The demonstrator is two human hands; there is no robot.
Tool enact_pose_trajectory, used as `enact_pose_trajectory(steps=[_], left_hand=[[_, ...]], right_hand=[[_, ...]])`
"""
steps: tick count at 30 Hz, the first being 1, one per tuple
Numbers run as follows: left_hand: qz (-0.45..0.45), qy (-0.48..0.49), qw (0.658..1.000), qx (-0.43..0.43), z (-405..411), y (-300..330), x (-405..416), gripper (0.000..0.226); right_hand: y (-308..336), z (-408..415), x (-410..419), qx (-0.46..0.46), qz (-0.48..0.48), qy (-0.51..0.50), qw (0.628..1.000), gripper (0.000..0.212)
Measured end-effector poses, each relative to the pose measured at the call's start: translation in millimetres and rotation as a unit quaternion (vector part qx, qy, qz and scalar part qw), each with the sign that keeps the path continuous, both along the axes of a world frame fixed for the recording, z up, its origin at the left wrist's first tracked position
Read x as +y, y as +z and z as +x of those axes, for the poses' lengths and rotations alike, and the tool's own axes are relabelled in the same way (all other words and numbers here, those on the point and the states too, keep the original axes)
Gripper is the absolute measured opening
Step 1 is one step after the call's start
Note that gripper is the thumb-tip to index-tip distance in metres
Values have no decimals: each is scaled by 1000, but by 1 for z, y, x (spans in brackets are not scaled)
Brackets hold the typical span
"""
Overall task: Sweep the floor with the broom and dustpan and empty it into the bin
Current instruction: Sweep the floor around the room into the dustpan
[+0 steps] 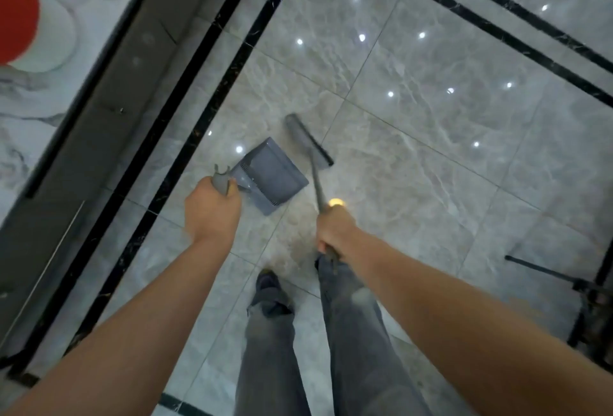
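**Both hands gripping: dustpan on the left, broom on the right**

The left hand has its fingers curled round the top of the dustpan's grey handle, whose forked tip sticks out above the knuckles. The fingers themselves are on the far side of the hand and mostly hidden. The right hand is closed round the dark shaft of the broom, with the shaft's end poking out below the wrist; a bright reflection sits right at the top of this hand.

The dustpan is grey-blue and lies low over the floor just beyond the left hand, its open mouth turned toward the broom. Whether its lip touches the tiles cannot be told. The broom head, a long grey bar blurred at its far end, lies just beside the pan's mouth, slanting across it.

The floor is glossy grey marble-look tile, dotted with reflected ceiling lights. Two black inlay strips run diagonally along its left side, and another pair crosses the upper right corner. Beyond the left strips stands a dark grey plinth with a pale veined surface above it, where a red rounded object shows at the picture's edge. The person's legs in grey trousers and one dark shoe stand on the near tiles. A black metal stand sits at the right edge.
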State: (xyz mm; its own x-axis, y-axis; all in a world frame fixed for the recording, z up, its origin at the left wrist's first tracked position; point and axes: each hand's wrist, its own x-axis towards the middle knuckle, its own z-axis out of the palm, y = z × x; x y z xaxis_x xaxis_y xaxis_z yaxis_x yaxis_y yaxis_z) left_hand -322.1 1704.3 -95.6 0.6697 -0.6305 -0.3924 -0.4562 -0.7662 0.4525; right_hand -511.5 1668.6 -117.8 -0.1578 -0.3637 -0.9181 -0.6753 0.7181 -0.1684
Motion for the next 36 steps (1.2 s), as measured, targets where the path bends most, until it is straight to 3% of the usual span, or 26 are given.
enact_pose_trajectory(steps=[2,4,8,13,19,25,27,32,36], left_hand=[[14,-4,1000,15,0,1,-1,33],[24,-9,999,32,2,4,-4,31],[35,0,998,54,18,12,4,31],[37,21,998,40,51,23,26,36],[43,44,998,4,90,32,51,31],[51,68,996,-28,125,17,86,37],[54,78,995,-37,138,7,97,37],[49,79,995,-40,146,6,102,35],[39,83,996,-23,142,5,103,37]], right_hand=[[18,21,40,-58,34,21,998,37],[31,26,61,-102,55,-33,993,35],[51,16,80,-107,69,-103,987,19],[75,-11,46,-120,63,-221,966,18],[46,-9,-12,-21,-34,-118,992,43],[9,48,-47,5,-40,-89,995,27],[-2,80,-31,-6,-25,-28,999,23],[-6,130,62,-35,-2,72,997,41],[-3,146,134,-95,68,64,991,39]])
